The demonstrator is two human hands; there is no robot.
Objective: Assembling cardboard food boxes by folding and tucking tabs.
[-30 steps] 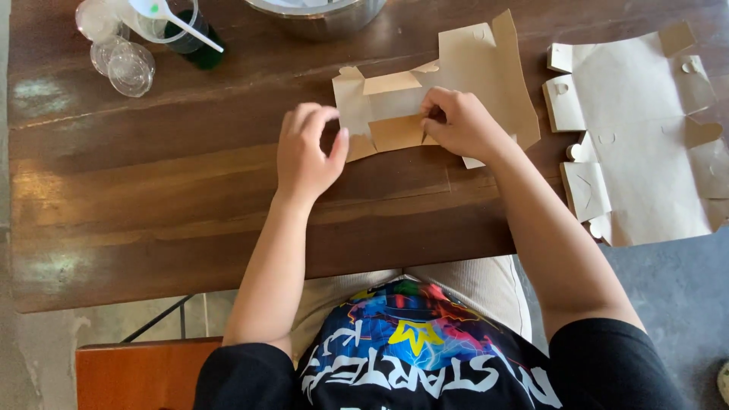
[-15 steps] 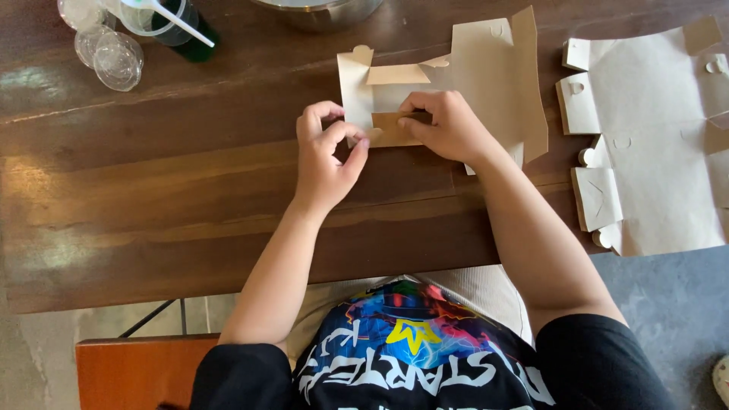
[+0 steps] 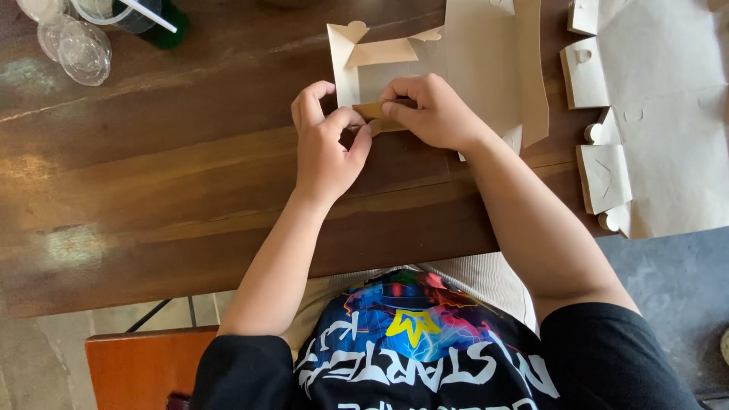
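Both hands (image 3: pixel 326 144) (image 3: pixel 429 114) moved up onto one cardboard box (image 3: pixel 486 68); flap pinched.

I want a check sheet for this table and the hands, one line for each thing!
Surface: dark wooden table, shiny patches.
Job's things: half-folded cardboard box, one corner wall raised; small brown flap pinched at its near edge.
Clutter: flat cardboard blank at right; clear plastic cups and a dark green bottle at top left.
Hands: left hand and right hand both grip the flap.
Cables: nothing seen.
Surroundings: orange-brown seat below, grey floor at right.
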